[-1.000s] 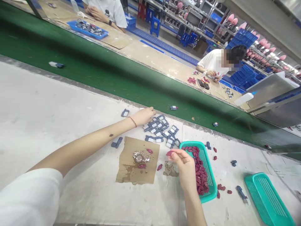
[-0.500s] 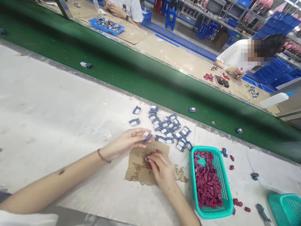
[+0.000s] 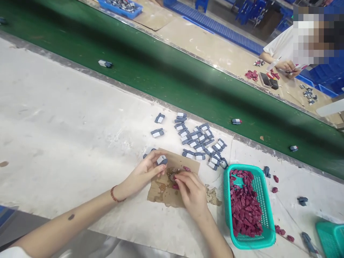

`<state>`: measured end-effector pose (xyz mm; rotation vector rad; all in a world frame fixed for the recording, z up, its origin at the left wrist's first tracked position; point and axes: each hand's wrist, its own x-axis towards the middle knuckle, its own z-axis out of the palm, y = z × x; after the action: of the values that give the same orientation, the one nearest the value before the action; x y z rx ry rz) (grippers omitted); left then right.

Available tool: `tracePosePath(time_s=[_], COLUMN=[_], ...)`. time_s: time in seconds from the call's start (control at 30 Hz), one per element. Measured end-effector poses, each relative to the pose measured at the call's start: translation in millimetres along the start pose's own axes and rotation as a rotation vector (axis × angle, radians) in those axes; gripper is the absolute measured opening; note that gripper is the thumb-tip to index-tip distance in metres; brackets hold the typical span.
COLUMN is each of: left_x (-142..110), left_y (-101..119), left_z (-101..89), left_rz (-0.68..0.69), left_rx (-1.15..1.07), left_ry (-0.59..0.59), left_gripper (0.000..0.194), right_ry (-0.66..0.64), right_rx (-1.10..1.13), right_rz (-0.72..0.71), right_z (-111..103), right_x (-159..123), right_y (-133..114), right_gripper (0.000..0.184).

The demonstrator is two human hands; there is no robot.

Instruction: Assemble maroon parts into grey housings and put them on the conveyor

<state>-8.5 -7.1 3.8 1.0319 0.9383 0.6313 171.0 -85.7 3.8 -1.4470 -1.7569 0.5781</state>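
Observation:
My left hand is closed around a small blue-grey and white plastic piece, its white face turned up. Just behind those fingers, another blue-grey piece lies partly hidden. My right hand pinches a small dark red piece, mostly covered by the fingertips, over a wet brown patch on the cardboard sheet. Dark red bits lie on the cardboard near those fingers. Beyond the cardboard, several blue-grey and white pieces are spread in a loose group.
A green basket of dark red pieces stands right of my right hand, with a second green basket at the lower right corner. Behind the table runs a green conveyor belt carrying a few pieces. Across it, a person handles small parts.
The view has shifted, so the belt and far bench sit higher. My left hand has drawn back left with its piece, now turned white side up. My right hand stays over the wet patch.

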Motion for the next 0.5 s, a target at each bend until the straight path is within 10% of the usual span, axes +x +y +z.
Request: tracePosePath(time_s=[0.5], left_x=[-10], left_y=[-12], left_z=[-2.6], left_rz=[0.113], left_rx=[0.176], left_ry=[-0.156], left_gripper=[0.031], right_ry=[0.092], right_rx=[0.072], right_rz=[0.190], right_z=[-2], right_x=[1], right_y=[0], right_gripper=[0.020])
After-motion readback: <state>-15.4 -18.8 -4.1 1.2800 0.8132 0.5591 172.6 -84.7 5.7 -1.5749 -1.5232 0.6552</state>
